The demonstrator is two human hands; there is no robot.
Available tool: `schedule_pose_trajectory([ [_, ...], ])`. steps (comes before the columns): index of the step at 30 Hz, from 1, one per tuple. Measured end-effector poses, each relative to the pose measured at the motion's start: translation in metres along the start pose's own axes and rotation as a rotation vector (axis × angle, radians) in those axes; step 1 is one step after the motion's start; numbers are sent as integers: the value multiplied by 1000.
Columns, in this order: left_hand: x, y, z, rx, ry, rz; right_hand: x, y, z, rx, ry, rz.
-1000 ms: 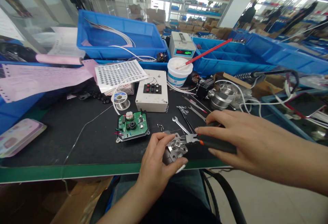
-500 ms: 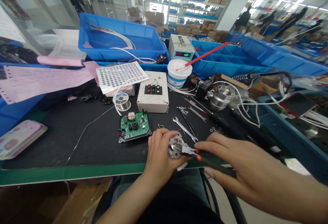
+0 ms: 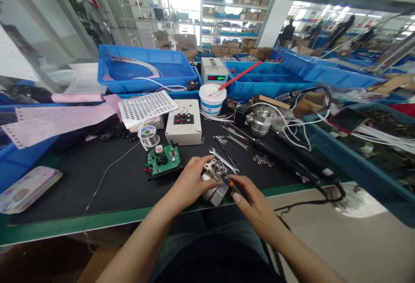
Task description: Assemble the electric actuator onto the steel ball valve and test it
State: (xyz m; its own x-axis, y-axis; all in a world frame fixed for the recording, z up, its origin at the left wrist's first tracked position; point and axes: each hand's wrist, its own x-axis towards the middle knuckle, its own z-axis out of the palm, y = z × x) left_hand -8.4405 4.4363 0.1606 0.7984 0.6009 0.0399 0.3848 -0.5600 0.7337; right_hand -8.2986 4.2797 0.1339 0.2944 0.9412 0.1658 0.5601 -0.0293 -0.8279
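Observation:
My left hand is closed around a silver metal housing at the bench's front edge. The housing is tilted, with a flanged, holed top facing up. My right hand grips a pair of pliers with dark handles and orange marks. Their jaws are at the flange on the housing's right side; whether they bite on anything is too small to tell. Behind the housing lies an open-end wrench. Left of my left hand sits a green circuit board in a black frame.
A grey switch box, a solder spool and a white tub stand farther back. Loose washers and black corded tools lie to the right. Blue bins line the rear.
My right hand has moved in closer to the housing, and the pliers now point more steeply away from me. The housing has been tilted, showing more of its lower body. The camera view has shifted.

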Motion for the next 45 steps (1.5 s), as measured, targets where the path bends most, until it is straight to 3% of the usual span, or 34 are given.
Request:
schedule_pose_trajectory([
  [3,6,12,13,193,137,-62,5,11,-2,-64,52,0],
  [6,9,23,26,295,234,-87,16,8,-22,-261,54,-30],
  [9,8,29,36,367,318,-87,33,-20,-48,-535,88,-152],
  [14,2,26,48,463,554,70,57,-71,-71,-831,299,-534],
  [15,1,26,50,476,594,108,58,-73,-72,-892,267,-592],
  [17,-1,25,53,495,665,172,56,-67,-71,-1059,79,-593],
  [20,-2,26,56,513,730,224,47,-54,-70,-1229,-195,-407],
  [22,-1,27,57,525,716,250,43,-56,-73,-1223,-150,-339],
  [25,2,25,57,530,673,260,43,-71,-84,-1134,63,-353],
  [27,2,21,55,510,655,236,48,-73,-94,-1016,111,-335],
  [29,0,15,52,454,622,191,51,-59,-102,-868,89,-245],
  [32,-5,4,47,328,534,115,47,-16,-103,-757,61,-95],
  [35,-10,-5,42,206,462,125,37,27,-84,-819,58,-113],
  [37,-11,-10,38,142,418,181,32,43,-67,-902,77,-134],
  [41,-10,-17,27,20,320,291,46,48,-55,-971,85,-130],
  [45,-10,-18,21,-98,262,276,89,42,-78,-1034,30,-141],
])
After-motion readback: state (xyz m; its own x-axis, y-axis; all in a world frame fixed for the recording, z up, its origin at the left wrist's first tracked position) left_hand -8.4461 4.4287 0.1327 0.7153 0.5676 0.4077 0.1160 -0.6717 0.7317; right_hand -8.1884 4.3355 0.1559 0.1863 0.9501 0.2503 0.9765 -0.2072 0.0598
